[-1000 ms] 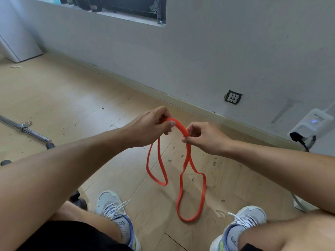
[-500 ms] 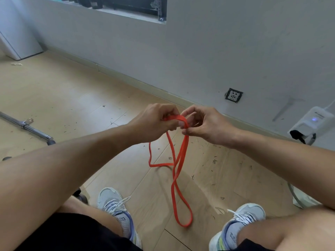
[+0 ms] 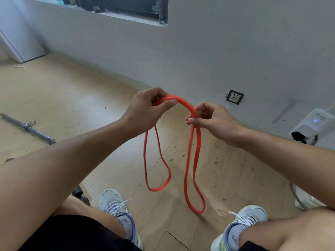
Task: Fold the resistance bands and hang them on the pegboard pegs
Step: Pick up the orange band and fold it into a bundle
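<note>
An orange resistance band [image 3: 183, 103] arches between both hands above the wooden floor. My left hand [image 3: 145, 110] pinches its left end, and my right hand [image 3: 214, 120] pinches its right end. Two loops hang down from the hands: a shorter one under the left hand and a longer one under the right hand that reaches almost to the floor between my shoes. No pegboard is in view.
A metal bar [image 3: 27, 126] lies on the floor at the left. A wall socket [image 3: 234, 97] and a white device with a blue light [image 3: 314, 124] sit on the grey wall ahead. My two grey shoes [image 3: 117, 209] stand on the floor below.
My hands have moved apart from nearly touching, so the band now arches between them. The hanging part has separated into two distinct loops.
</note>
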Available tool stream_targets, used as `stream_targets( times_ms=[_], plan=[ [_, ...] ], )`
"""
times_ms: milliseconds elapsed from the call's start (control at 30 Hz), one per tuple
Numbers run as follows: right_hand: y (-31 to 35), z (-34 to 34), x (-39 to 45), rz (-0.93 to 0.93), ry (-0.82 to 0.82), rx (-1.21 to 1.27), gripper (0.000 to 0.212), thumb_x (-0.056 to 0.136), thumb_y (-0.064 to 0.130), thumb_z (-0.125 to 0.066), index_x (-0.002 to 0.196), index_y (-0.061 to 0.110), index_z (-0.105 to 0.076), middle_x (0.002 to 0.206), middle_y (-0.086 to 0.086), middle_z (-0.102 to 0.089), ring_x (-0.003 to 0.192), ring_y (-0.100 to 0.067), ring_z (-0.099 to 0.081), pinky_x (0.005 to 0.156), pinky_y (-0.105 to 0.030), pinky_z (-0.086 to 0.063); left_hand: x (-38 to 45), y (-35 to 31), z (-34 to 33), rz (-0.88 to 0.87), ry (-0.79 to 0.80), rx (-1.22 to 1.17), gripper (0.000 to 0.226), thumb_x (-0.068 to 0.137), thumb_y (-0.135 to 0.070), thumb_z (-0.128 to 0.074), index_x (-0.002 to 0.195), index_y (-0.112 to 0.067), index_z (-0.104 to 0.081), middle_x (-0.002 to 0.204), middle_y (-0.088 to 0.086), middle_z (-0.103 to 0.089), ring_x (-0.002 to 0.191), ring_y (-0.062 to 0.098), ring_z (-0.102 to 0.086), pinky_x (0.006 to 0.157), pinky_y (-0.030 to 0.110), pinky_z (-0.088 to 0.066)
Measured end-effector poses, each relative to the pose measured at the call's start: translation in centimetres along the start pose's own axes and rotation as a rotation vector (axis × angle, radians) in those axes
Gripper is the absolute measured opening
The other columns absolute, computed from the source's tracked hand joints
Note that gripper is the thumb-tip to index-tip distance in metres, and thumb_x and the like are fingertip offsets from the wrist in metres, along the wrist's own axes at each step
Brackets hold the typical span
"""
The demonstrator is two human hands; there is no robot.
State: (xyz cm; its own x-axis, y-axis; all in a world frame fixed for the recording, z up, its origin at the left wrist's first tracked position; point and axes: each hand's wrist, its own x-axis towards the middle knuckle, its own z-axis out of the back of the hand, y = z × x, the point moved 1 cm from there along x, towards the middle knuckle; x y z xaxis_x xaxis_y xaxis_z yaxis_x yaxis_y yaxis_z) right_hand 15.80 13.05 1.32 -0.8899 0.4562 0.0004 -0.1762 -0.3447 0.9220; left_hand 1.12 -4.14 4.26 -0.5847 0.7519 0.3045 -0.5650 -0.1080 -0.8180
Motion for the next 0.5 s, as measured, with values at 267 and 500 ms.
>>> stream_targets(
  times_ms=[267,500],
  plan=[
    [1.9,-0.5,-0.6,0.100,0.019,0.073,0.033,0.080,0.022,-0.079,0.112,0.013,-0.076,0.100,-0.008,-0.080,0.095,-0.022,-0.078,0.089,-0.035,-0.063,-0.2,-0.9,-0.2,0.027,0.131,-0.052,0.022,0.086,-0.034,-0.076,0.092,-0.016,-0.065,0.074,-0.001,-0.062,0.065,0.009,-0.060,0.067,0.028,-0.056],
    [2.0,-0.8,-0.6,0.113,0.051,0.030,0.027,0.088,0.012,-0.078,0.114,0.012,-0.072,0.099,-0.006,-0.080,0.095,-0.021,-0.078,0.090,-0.042,-0.063,-0.2,-0.9,-0.2,-0.019,0.143,0.036,0.016,0.085,-0.034,-0.077,0.090,-0.020,-0.069,0.075,-0.007,-0.065,0.062,0.000,-0.057,0.058,0.014,-0.048]
  ],
)
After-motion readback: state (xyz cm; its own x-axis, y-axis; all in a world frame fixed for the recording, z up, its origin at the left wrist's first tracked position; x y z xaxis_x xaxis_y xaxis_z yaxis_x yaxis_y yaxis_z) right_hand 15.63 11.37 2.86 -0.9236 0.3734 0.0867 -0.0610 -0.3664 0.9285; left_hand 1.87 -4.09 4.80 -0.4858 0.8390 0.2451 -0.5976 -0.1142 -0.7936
